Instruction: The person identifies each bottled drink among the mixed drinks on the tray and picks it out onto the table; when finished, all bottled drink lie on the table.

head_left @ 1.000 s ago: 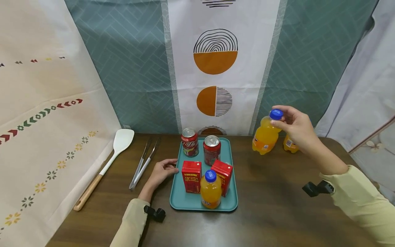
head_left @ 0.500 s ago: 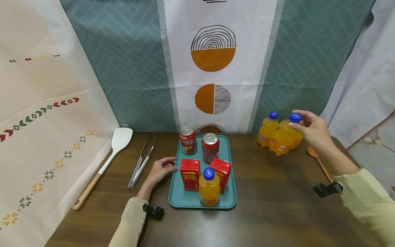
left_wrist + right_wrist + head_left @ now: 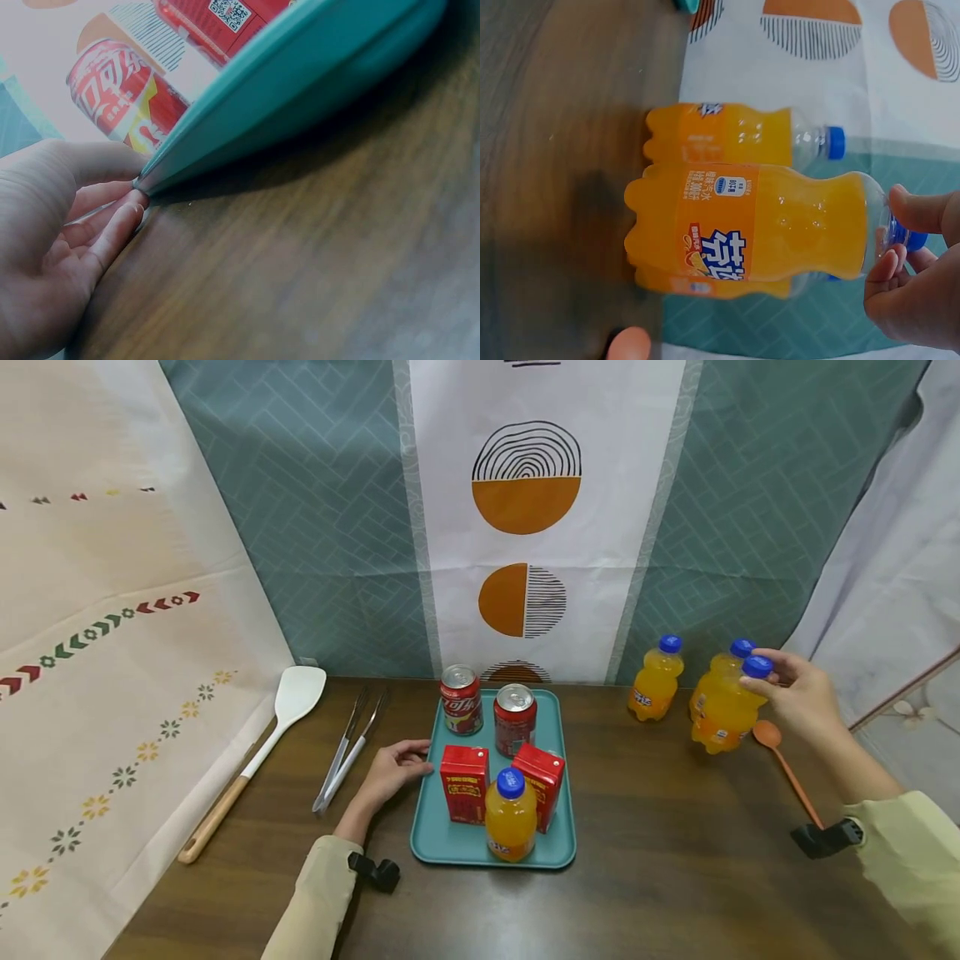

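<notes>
My right hand pinches the blue cap of an orange soda bottle, which hangs upright just above the table. Close behind it stands another orange soda bottle, partly hidden. A third such bottle stands to their left. At the left side of the teal tray, my left hand pinches the rim between thumb and fingers, plainest in the left wrist view. On the tray are two red soda cans, two red drink cartons and an orange soda bottle near the front edge.
Metal tongs and a white spatula with a wooden handle lie left of the tray. An orange spoon lies by my right wrist. Patterned cloth hangs behind the table.
The right hand has carried its bottle rightward, past the standing left bottle, to in front of the right one. The left hand has stayed at the tray's rim.
</notes>
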### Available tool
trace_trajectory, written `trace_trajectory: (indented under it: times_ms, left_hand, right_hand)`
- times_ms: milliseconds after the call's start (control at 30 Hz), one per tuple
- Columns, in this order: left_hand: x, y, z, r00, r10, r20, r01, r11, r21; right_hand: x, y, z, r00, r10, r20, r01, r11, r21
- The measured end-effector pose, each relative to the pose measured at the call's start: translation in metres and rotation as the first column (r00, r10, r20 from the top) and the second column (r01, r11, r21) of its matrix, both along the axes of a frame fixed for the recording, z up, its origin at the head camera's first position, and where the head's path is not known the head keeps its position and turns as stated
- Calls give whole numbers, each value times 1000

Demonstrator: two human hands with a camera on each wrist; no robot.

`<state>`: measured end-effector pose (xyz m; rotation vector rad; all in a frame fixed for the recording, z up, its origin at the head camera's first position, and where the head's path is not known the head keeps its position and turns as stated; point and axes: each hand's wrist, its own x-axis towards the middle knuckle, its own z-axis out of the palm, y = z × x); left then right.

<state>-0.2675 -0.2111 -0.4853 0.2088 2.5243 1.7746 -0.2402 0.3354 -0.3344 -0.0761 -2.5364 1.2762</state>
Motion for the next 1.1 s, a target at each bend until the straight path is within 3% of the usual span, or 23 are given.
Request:
trace_trajectory:
  times_ms: [500, 700, 900, 1100]
  left_hand:
    - [-1, 2, -4, 1000, -4, -3, 4, 1000, 3]
    - [1, 2, 2, 1000, 2, -1, -2, 1000, 13]
    - [-2, 2, -4, 1000, 8, 2, -8, 1000, 8]
    - [-1, 1, -3, 1000, 11, -1, -11, 1000, 11]
  right_hand:
    - [5, 25, -20, 1000, -27, 13, 29, 995, -94]
    - [4, 27, -19, 998, -43, 55, 45, 998, -43]
    - [9, 29, -23, 991, -75, 107, 75, 997, 9]
    - [11, 31, -23, 986, -74, 152, 78, 997, -24]
